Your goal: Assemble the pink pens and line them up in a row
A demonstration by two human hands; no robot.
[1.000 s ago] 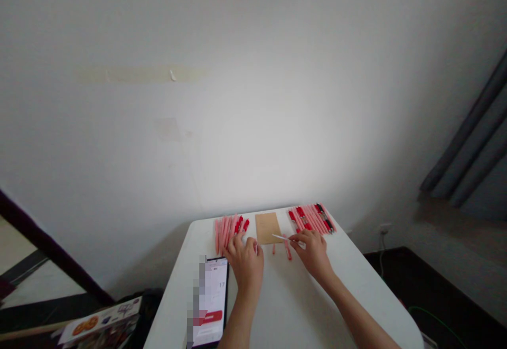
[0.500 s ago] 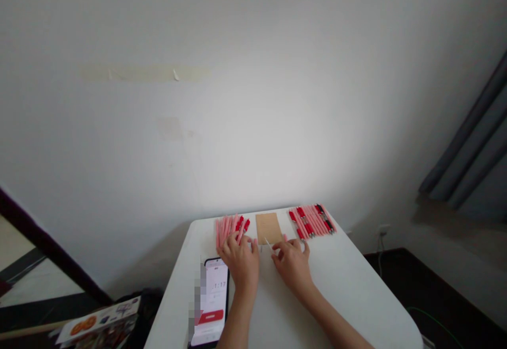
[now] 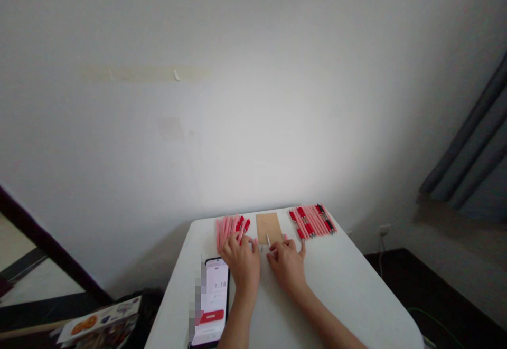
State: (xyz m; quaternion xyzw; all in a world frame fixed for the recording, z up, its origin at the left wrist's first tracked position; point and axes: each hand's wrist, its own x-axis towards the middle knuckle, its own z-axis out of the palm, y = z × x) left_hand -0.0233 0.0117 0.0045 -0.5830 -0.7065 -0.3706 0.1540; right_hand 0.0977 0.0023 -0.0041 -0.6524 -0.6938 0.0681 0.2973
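Note:
My left hand (image 3: 242, 261) rests on the white table (image 3: 348, 291) with its fingers curled over something small near the pink pen parts (image 3: 229, 227). Close beside it, my right hand (image 3: 285, 261) pinches a thin white refill (image 3: 268, 240) that points up and away. A brown card (image 3: 268, 227) lies just beyond both hands. A row of red and pink pens (image 3: 312, 219) lies at the far right of the table.
A phone (image 3: 214, 301) showing a timer lies at the table's left edge, by my left forearm. A colourful box (image 3: 95, 325) sits on the floor at the lower left. Grey curtains (image 3: 471, 148) hang at the right. A plain wall stands behind the table.
My right hand has moved left from the right-hand pens with the white refill and now sits next to my left hand. The left hand has barely shifted.

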